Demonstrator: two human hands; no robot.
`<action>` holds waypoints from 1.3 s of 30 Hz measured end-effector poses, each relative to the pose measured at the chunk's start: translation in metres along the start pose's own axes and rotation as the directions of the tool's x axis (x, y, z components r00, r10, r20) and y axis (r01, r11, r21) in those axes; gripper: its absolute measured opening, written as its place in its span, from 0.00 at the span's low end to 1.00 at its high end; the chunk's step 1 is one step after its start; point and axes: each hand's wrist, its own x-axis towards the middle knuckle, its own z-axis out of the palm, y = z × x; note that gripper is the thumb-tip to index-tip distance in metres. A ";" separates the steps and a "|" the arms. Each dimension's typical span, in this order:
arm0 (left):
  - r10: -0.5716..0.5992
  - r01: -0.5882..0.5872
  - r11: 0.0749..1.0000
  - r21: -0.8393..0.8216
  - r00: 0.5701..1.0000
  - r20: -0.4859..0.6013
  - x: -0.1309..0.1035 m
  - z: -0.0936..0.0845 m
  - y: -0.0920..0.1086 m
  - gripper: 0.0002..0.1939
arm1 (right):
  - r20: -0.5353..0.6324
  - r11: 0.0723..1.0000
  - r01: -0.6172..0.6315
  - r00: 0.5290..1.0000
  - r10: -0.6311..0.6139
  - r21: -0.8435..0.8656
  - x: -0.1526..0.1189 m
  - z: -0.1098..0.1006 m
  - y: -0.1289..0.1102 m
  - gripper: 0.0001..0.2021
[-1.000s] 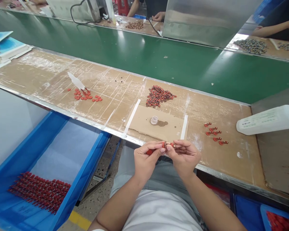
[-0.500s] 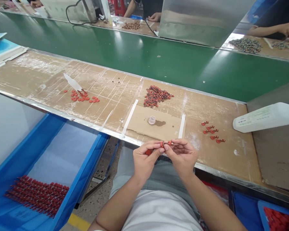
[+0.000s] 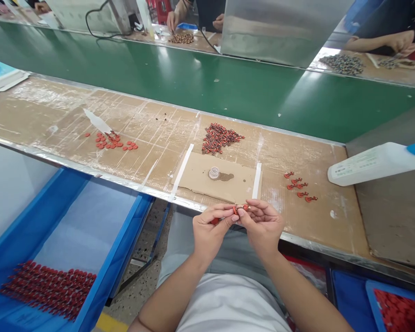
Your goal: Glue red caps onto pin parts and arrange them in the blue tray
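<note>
Above the table's front edge my two hands meet at the fingertips. My left hand (image 3: 207,235) pinches a red disc (image 3: 234,210), with another bit of red showing under its fingers. My right hand (image 3: 265,230) is closed on a small red-and-metal pin-like part (image 3: 245,207) that touches the disc; its far end is hidden by the fingers. Beyond the hands, a small clear cup (image 3: 213,173) stands on a cardboard sheet (image 3: 193,173) beside a dark wet stain. Behind it lies a heap of small red-and-dark parts (image 3: 221,138).
Loose red discs (image 3: 105,140) lie left beside a white strip (image 3: 97,121). Several disc-and-pin pieces (image 3: 301,186) stand right, near a white bottle (image 3: 373,163). A blue bin (image 3: 121,240) with rows of red pieces is lower left. Co-workers' hands show across the green belt (image 3: 180,78).
The view has shifted slightly, and my hands keep nearly the same pinch with the parts between them. Across the belt, a co-worker's hand has come to the small brown heap.
</note>
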 end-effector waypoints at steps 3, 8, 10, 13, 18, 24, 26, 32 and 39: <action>-0.011 0.011 1.000 -0.019 1.000 0.008 -0.003 0.007 0.000 0.06 | -0.006 0.993 -0.048 0.999 0.049 0.110 0.000 -0.003 -0.003 0.15; -0.312 0.316 0.917 -0.242 0.948 0.055 -0.005 0.016 -0.004 0.09 | -0.140 0.991 0.036 0.990 -0.017 0.132 0.005 -0.030 -0.015 0.15; -0.431 0.428 0.849 -0.310 0.900 0.063 -0.004 0.015 -0.006 0.08 | -0.275 0.992 0.123 0.954 -0.123 -0.018 0.010 -0.055 -0.017 0.16; -0.504 0.482 0.800 -0.356 0.863 0.035 -0.001 0.009 -0.009 0.09 | -0.406 0.905 0.177 0.849 -0.340 -0.388 0.022 -0.104 -0.018 0.19; -0.566 0.518 0.748 -0.416 0.825 0.010 0.006 0.003 -0.010 0.09 | -0.352 0.646 0.067 0.793 -0.497 -0.761 0.041 -0.179 -0.016 0.19; -0.619 0.542 0.676 -0.499 0.785 0.015 0.013 0.004 -0.007 0.13 | -0.241 0.308 -0.073 0.797 -0.554 -0.949 0.055 -0.207 -0.019 0.18; -0.623 0.549 0.656 -0.518 0.781 0.039 0.015 0.003 -0.008 0.15 | -0.212 0.260 -0.073 0.802 -0.559 -0.963 0.060 -0.207 -0.018 0.17; -0.614 0.563 0.603 -0.565 0.780 0.122 0.016 0.001 -0.008 0.19 | -0.170 0.216 -0.047 0.785 -0.596 -0.975 0.070 -0.207 -0.013 0.17; -0.559 0.584 0.567 -0.581 0.791 0.249 0.018 0.007 -0.004 0.23 | -0.330 0.382 -0.116 0.759 -0.561 -0.917 0.052 -0.192 -0.027 0.22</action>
